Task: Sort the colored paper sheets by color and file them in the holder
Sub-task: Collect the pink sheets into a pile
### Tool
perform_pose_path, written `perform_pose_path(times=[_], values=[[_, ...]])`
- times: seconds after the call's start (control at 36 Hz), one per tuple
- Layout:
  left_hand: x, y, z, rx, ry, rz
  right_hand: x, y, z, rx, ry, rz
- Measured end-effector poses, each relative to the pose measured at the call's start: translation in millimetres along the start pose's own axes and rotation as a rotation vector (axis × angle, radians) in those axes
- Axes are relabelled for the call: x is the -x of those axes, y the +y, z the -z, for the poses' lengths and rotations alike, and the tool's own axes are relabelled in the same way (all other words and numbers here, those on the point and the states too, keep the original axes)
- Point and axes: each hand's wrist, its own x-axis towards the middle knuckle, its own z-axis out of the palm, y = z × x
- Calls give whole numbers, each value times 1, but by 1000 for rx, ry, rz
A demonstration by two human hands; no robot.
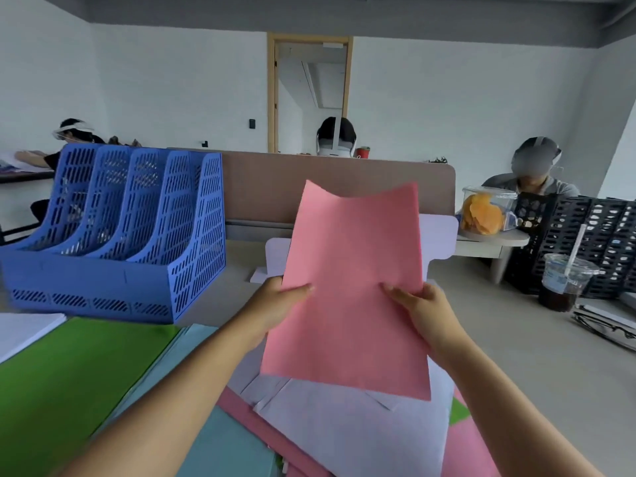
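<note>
Holding a pink sheet point(351, 287) upright above the desk point(516, 356), near its front edge. Left hand point(278, 301) pinching the left side, right hand point(423, 304) the right side, thumbs on the facing surface. Beneath it, a loose mixed pile point(344, 425) of white, pink and green. At front left, green sheets point(69, 373) beside light blue sheets point(227, 442), with a white stack point(24, 328) at the left edge. Behind those, toward the back left corner, a slotted blue holder point(113, 242). Along the right edge – drink cup point(564, 284) with straw, black holder point(592, 235), glasses point(602, 325).
</note>
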Motion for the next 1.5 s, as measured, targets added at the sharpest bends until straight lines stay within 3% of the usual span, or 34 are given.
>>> perform_pose_path(times=[0.08,0.14,0.22,0.28,0.61,0.72,0.94,1.28,1.5], values=[[4,-8,13,-107,-106,181,0,25,5,56,-14,-130],[4,-20,23,-342,-92,264,4,47,7,121,-15,-200],[4,-35,34,-763,-28,281,6,67,10,250,-32,-273],[3,-43,36,-840,-12,289,4,70,13,263,-29,-309],[-26,-42,29,-536,-16,450,4,65,23,266,-12,-377],[-30,-41,29,-569,70,428,4,63,26,252,-29,-396],[-32,-41,35,-451,-15,456,5,60,30,234,-35,-408],[-34,-40,24,-501,-55,466,3,52,38,118,4,-421],[-39,-34,30,-308,-99,493,4,56,36,150,7,-463]])
